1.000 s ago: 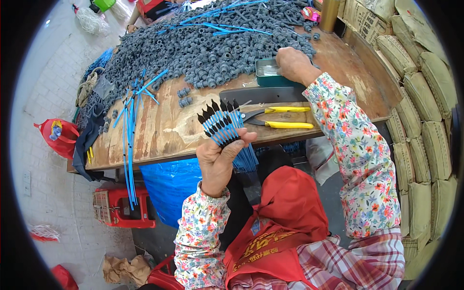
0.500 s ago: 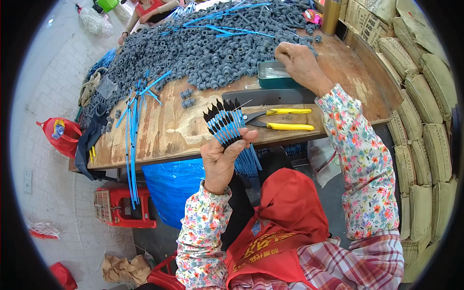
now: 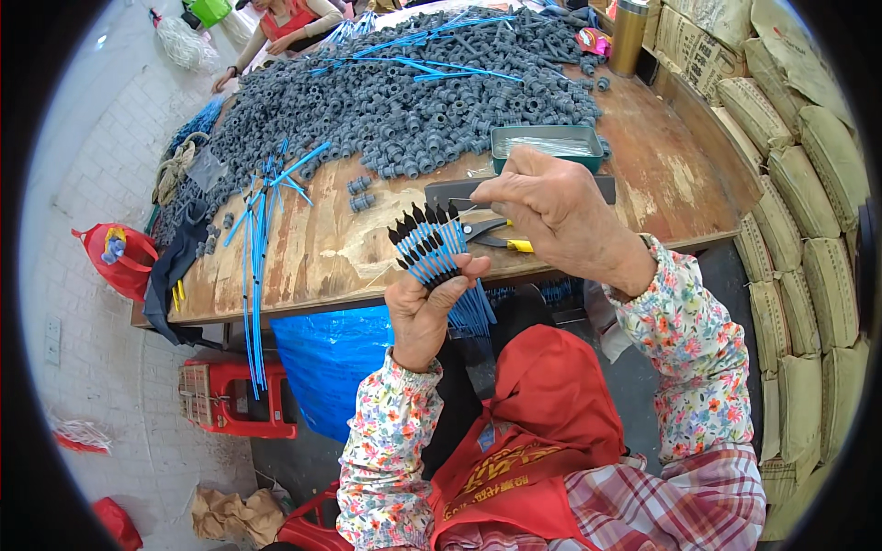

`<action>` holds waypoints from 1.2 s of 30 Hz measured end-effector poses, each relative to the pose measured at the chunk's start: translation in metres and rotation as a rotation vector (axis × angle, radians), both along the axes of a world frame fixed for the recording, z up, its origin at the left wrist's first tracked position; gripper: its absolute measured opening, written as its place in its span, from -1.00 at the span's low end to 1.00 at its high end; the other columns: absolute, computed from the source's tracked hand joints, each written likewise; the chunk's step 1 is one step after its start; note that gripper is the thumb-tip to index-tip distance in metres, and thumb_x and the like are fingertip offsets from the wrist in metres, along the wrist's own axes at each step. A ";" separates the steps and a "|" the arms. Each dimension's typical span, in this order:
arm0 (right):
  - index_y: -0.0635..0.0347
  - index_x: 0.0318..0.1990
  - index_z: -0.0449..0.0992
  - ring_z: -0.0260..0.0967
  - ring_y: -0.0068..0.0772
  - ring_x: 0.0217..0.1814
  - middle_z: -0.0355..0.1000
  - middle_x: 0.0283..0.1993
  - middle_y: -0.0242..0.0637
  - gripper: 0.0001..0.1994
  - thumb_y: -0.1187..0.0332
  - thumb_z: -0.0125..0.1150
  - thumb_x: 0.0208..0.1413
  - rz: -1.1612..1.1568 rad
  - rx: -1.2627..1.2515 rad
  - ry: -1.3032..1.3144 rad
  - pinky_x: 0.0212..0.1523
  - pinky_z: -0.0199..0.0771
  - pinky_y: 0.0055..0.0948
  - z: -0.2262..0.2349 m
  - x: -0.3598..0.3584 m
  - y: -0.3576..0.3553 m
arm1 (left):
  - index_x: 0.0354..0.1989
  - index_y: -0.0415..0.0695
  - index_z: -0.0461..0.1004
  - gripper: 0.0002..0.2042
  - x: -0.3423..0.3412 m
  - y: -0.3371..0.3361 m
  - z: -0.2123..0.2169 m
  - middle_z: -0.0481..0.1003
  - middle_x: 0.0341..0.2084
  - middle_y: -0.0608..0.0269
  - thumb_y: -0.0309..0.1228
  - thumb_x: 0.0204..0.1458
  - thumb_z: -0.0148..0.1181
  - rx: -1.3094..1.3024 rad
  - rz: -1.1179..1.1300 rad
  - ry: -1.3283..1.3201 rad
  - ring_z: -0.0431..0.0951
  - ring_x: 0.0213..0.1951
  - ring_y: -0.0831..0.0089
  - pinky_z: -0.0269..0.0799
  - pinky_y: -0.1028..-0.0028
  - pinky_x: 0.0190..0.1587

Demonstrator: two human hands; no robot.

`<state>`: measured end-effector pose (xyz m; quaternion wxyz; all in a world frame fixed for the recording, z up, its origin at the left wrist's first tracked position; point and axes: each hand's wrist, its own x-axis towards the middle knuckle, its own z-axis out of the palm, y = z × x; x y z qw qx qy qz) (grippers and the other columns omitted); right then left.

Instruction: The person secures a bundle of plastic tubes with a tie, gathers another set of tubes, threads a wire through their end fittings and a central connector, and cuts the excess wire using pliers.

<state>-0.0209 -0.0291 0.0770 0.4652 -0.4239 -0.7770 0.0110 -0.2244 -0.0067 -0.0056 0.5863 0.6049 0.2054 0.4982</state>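
My left hand [image 3: 424, 310] is closed around a fanned bundle of thin blue tubes with black tips [image 3: 430, 243], held upright at the table's front edge. Their blue lengths hang down below the hand. Close to the bundle's right side, my right hand [image 3: 556, 207] pinches a thin, pale wire-like piece at its fingertips; the piece reaches toward the black tips. Behind that hand stands a green tray [image 3: 546, 147] of thin clear or silvery pieces. Pliers with yellow handles [image 3: 496, 236] lie partly hidden under my right hand, in front of a dark grey flat bar [image 3: 450, 191].
A large heap of grey plastic fittings [image 3: 367, 110] covers the table's far side. Blue tubes [image 3: 257, 248] overhang the front edge at left, above a red stool [image 3: 234, 395]. Stacked sacks [image 3: 808, 220] line the right. Another person's arm [image 3: 294, 37] shows at far left.
My right hand has moved from the green tray toward me and left, up to the bundle, with a thin piece between its fingers. My left hand keeps its hold.
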 end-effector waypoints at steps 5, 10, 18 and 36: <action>0.26 -0.25 0.54 0.32 -0.32 -0.45 0.28 -0.47 -0.22 -0.85 0.54 0.10 0.03 -0.035 -0.008 -0.011 -0.44 0.28 -0.41 -0.001 -0.002 -0.003 | -0.15 -0.30 0.45 -0.80 0.000 0.001 0.000 0.57 -0.29 -0.03 -0.58 0.03 0.14 0.005 -0.001 -0.004 0.59 -0.23 0.25 0.49 0.39 -0.18; 0.26 -0.25 0.54 0.35 -0.29 -0.43 0.30 -0.45 -0.21 -0.86 0.52 0.10 0.04 -0.020 -0.028 0.007 -0.42 0.30 -0.39 -0.001 -0.001 -0.005 | -0.14 -0.30 0.45 -0.80 0.000 0.001 0.000 0.57 -0.29 -0.03 -0.58 0.03 0.14 0.002 -0.001 -0.007 0.59 -0.23 0.26 0.49 0.39 -0.18; 0.29 -0.24 0.52 0.32 -0.26 -0.45 0.30 -0.45 -0.21 -0.86 0.55 0.11 0.04 0.007 -0.039 0.025 -0.44 0.28 -0.39 -0.002 -0.007 -0.005 | -0.12 -0.30 0.47 -0.80 -0.001 0.001 0.000 0.58 -0.26 0.03 -0.59 0.07 0.11 0.002 -0.031 -0.015 0.55 -0.26 0.44 0.46 0.49 -0.16; 0.28 -0.26 0.52 0.29 -0.24 -0.47 0.27 -0.46 -0.20 -0.88 0.54 0.13 0.02 0.010 0.001 0.013 -0.45 0.26 -0.38 0.001 -0.008 -0.004 | -0.12 -0.30 0.47 -0.80 -0.003 0.003 0.000 0.58 -0.27 0.02 -0.57 0.07 0.13 0.006 -0.044 -0.028 0.55 -0.29 0.47 0.47 0.50 -0.17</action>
